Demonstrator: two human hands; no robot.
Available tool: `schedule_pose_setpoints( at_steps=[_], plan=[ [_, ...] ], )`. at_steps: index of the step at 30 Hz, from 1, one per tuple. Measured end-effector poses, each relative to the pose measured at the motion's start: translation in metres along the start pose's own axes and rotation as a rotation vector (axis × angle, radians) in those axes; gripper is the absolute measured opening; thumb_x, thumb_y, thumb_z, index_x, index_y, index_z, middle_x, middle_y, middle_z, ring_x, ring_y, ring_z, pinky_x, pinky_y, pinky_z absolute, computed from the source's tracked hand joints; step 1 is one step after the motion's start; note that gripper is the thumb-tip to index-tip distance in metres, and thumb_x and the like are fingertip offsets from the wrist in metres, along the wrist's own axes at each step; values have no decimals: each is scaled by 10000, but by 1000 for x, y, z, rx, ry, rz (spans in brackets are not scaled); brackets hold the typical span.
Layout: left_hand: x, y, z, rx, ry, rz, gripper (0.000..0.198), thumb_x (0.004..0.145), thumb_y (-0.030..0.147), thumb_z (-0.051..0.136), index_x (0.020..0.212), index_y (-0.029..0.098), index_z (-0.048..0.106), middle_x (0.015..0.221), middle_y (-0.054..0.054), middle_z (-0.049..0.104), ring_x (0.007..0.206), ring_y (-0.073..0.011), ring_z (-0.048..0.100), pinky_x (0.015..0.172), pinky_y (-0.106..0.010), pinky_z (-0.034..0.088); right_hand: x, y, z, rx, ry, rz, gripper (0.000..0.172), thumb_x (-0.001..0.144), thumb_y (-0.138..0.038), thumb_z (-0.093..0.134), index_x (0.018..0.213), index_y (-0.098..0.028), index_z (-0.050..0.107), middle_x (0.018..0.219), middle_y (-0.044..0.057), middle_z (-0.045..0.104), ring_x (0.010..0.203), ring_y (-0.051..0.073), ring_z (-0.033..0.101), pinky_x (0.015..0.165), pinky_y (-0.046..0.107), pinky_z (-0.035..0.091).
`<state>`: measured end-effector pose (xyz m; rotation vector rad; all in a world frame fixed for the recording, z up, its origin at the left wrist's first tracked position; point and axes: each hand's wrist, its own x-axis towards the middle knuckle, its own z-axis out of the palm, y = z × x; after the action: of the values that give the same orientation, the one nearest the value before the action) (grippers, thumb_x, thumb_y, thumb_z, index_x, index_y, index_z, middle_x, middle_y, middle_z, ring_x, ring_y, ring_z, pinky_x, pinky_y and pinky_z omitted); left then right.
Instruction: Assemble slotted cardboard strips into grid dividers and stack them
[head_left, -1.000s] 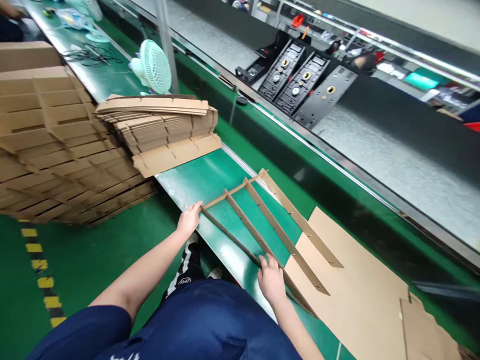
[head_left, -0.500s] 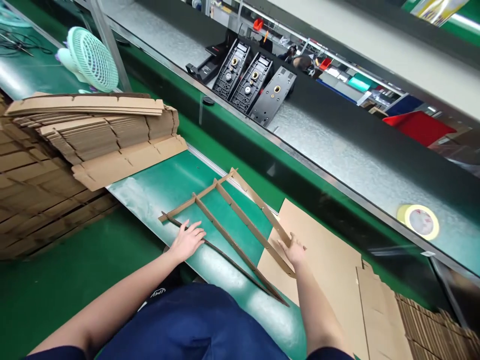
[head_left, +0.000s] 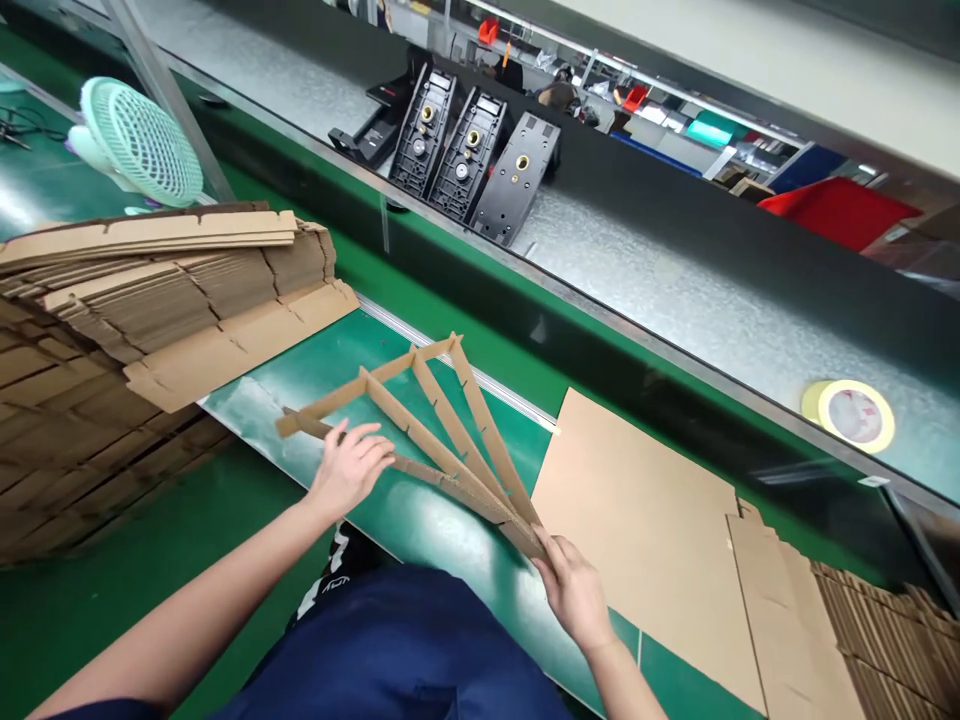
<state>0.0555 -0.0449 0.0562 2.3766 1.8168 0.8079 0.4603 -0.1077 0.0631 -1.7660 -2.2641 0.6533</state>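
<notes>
A cardboard divider grid [head_left: 420,430] of slotted strips lies on the green table [head_left: 360,360], its long strips fanned together toward the near right. My left hand [head_left: 349,468] rests on the grid's near-left strip with fingers spread. My right hand [head_left: 574,590] pinches the gathered right ends of the strips, next to a flat cardboard sheet [head_left: 645,520].
A tall stack of slotted cardboard strips [head_left: 172,275] sits at left, more flattened cardboard [head_left: 45,440] below it. A small green fan [head_left: 139,140] stands behind. Black plastic housings [head_left: 465,150] lie on the conveyor beyond; a tape roll [head_left: 851,413] at right. More cardboard pieces [head_left: 847,620] at right.
The long strips have swung together from parallel into a fan. My right hand moved back toward me and closed on their right ends. My left hand slid slightly left on the near strip.
</notes>
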Motion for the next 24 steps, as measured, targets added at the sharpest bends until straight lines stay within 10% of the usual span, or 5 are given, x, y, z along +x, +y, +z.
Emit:
schedule_pose_setpoints(
  at_steps=[5, 8, 12, 17, 24],
  plan=[
    [30, 20, -116, 259, 639, 73, 538, 753, 276, 666, 1243, 433, 512, 1250, 64, 589, 1237, -256, 469, 1061, -509, 345, 11, -43, -69, 560, -257, 50, 517, 836, -501, 584, 1292, -259, 554, 1223, 100, 613, 1128, 269, 570, 969, 406, 471],
    [37, 25, -144, 373, 933, 74, 694, 722, 274, 668, 1349, 422, 412, 1389, 82, 468, 1273, -268, 420, 1011, -493, 405, 18, -40, -76, 878, -476, 126, 659, 741, -547, 672, 1300, -223, 539, 1230, 104, 619, 1128, 275, 584, 964, 408, 468],
    [37, 7, -96, 352, 639, -219, 517, 823, 324, 573, 1330, 293, 472, 1439, -50, 419, 1355, -306, 330, 1069, -544, 313, 34, 9, -64, 1054, -532, 231, 681, 737, -612, 632, 1279, -211, 542, 1203, 115, 636, 1093, 273, 612, 950, 420, 463],
    [8, -23, 12, 279, 18, -505, 498, 904, 457, 411, 1330, 216, 499, 1496, -176, 318, 1392, -383, 222, 1034, -680, 206, 49, 91, -63, 743, -120, 578, 735, 774, -737, 454, 1248, -189, 577, 1271, 166, 589, 1202, 307, 531, 964, 485, 440],
    [-24, -35, 48, 268, -108, -699, 537, 918, 489, 323, 1347, 207, 483, 1490, -199, 313, 1389, -385, 223, 1008, -665, 261, 55, 124, -27, 196, 11, 395, 604, 810, -544, 521, 1338, -250, 508, 1379, 74, 497, 1246, 244, 478, 1048, 396, 390]
  ],
)
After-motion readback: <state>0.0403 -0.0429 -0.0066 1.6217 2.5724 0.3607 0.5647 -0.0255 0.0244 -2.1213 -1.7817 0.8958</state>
